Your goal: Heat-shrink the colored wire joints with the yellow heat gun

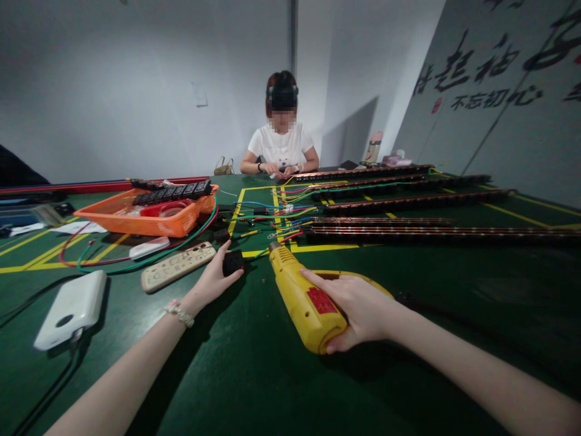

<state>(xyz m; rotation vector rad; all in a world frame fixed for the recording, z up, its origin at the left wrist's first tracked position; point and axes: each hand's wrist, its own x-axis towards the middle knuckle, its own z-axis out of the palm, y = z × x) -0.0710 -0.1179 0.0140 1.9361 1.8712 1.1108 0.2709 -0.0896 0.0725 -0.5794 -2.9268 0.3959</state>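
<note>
My right hand [358,306] is wrapped around the body of a yellow heat gun [290,284] with a red label on its side. Its metal nozzle points away from me, toward the coloured wires [290,233] at the ends of the long strips. On the left, my left hand [219,272] has its thumb and fingers around a small black block [233,263] on the green table. Beside that hand lies a cream remote-like case [178,266] with a printed pattern. The underside of the black block is hidden.
An orange basket [177,223] holding black socket strips stands at the left. Long black strips with copper bars [417,203] lie across the right. A white power bank [72,310] with cables is at near left. Across the table sits a person [282,145], hands on wires.
</note>
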